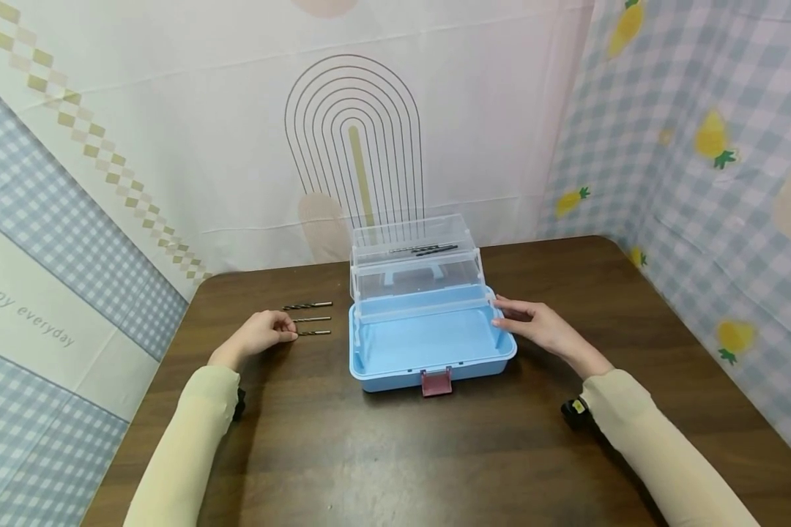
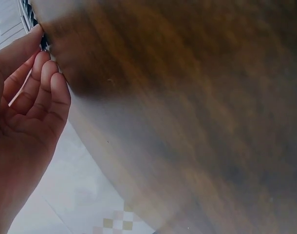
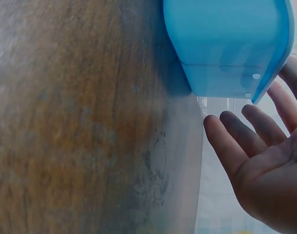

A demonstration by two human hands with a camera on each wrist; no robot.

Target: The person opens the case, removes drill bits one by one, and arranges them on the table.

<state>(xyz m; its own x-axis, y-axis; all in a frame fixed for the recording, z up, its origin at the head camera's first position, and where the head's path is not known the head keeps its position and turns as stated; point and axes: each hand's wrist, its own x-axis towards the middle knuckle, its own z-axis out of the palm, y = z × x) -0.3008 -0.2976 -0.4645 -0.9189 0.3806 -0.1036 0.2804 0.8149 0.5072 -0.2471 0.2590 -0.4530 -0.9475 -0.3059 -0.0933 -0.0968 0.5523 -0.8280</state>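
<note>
Drill bit (image 1: 316,333), nearest of three left of the blue box (image 1: 395,382), is pinched by its fluted end in the left hand (image 1: 258,338); a loose end-hold on so thin a shaft could let it twist, slip and roll across the surface (image 1: 382,454). Right hand (image 1: 543,327) touches the box's right rim, fingers loosely spread: a bump there might jog the raised clear trays (image 1: 376,289) and send the bits inside (image 1: 436,250) sliding.

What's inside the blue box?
In the blue box, drill bits lie in the upper clear tray. The bottom shows bare plastic in front. The lower clear tray covers its back, so I can't tell if something small hides there.
</note>
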